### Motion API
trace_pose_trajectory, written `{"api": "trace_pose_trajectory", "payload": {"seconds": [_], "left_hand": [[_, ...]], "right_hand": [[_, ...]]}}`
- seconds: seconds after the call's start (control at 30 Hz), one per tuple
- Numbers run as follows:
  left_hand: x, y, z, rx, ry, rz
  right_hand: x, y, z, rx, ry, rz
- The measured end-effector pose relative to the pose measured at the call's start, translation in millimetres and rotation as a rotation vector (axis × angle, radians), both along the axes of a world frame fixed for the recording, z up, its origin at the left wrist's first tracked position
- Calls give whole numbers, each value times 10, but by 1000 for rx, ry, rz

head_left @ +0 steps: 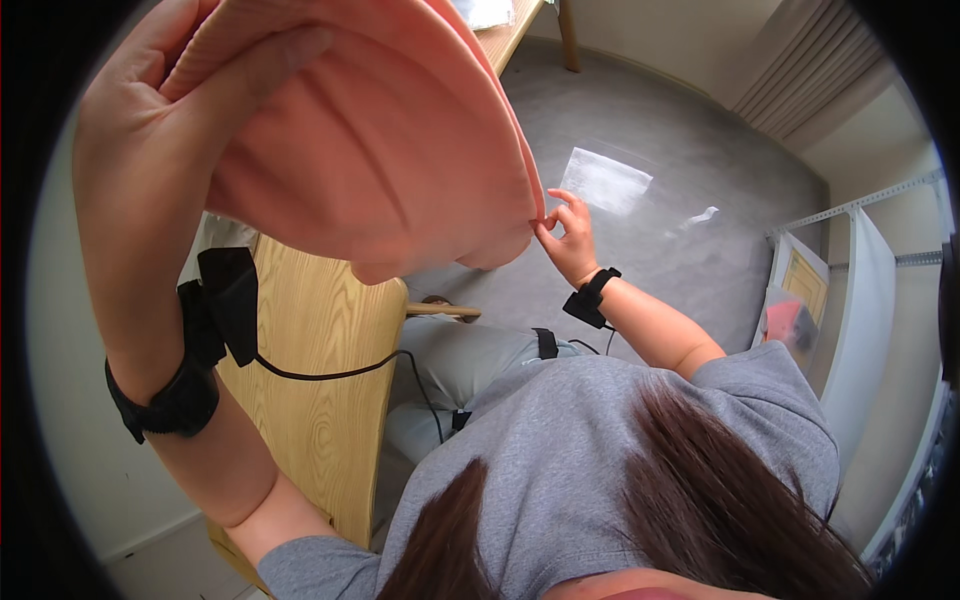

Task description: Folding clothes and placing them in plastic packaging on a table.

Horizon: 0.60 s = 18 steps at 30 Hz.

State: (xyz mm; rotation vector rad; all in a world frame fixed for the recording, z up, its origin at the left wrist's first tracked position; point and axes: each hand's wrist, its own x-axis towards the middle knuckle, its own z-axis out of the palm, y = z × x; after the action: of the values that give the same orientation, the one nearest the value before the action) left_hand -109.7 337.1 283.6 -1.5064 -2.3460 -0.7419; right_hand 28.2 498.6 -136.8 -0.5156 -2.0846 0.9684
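Note:
A salmon-pink piece of fabric (375, 142), apparently a garment, is held up in front of me and hangs in soft folds. My left hand (161, 112), raised high at the upper left, grips its ribbed or gathered edge, the thumb lying over the cloth. Lower and further right, my right hand (571, 232) pinches the outer edge of the fabric between thumb and index finger, its other fingers loosely curled. The top of the fabric runs out of view. Black straps with devices are on both my wrists.
The wooden table (322, 420) stands at my left, with a cable (330, 375) crossing over it. Another wooden surface (517, 34) is at the top. Clear plastic packaging (606, 180) and a white scrap (703, 216) lie on the grey floor (645, 285). Metal shelving (855, 300) stands at right.

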Motion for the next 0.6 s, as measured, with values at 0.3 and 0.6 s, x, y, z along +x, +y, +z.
{"api": "trace_pose_trajectory", "payload": {"seconds": [0.3,0.6], "left_hand": [[26,-125,43,-28,-87,56],[-143,-415,11,15,-122,71]], "right_hand": [[-17,-195,-183,-87,-87,45],[125,-110,-427,-185,-173,224]]}}
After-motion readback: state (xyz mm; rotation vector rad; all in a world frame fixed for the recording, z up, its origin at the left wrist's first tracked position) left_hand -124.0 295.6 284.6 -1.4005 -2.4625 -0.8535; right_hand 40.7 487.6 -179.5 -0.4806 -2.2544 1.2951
